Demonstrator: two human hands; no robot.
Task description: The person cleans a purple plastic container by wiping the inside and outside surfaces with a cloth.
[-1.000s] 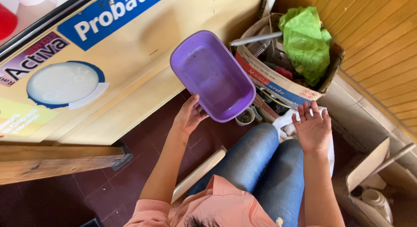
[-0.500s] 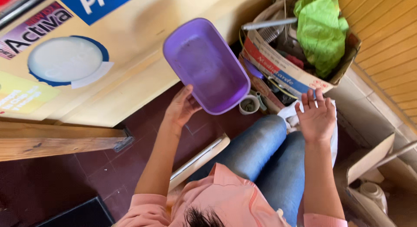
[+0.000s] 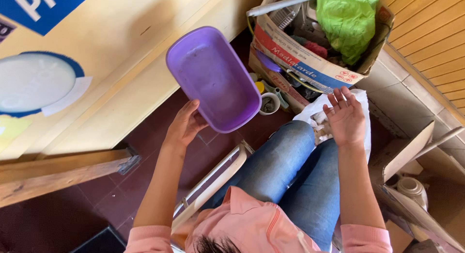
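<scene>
Above the dark red tiled floor (image 3: 145, 185), at about eleven o'clock from the seated person's knees, the left hand (image 3: 184, 127) is gripping a purple plastic tub (image 3: 213, 78) by its near rim, thumb on the inner edge and fingers apparently curled beneath. The tub is being held clear of the floor and tipped so that its hollow is facing the camera, a pose that is likely exposing the faint smears on its bottom to inspection. At two o'clock the right hand (image 3: 345, 118) is hovering open, fingers spread and holding nothing, just above a white plastic bag (image 3: 361, 115) lying across the jeans-clad lap (image 3: 290, 170). Between the tub and the bag, at twelve o'clock, a small white cup (image 3: 268, 103) holding grey matter is standing on the floor. Beyond it, a cardboard box (image 3: 310, 64) is leaning against the yellow counter front (image 3: 121, 64), carrying a crumpled green bag (image 3: 346, 15), a grey tube (image 3: 281, 5) and mixed clutter. At four o'clock a second, open carton (image 3: 411, 151) is sheltering a pale jug (image 3: 411, 187).
</scene>
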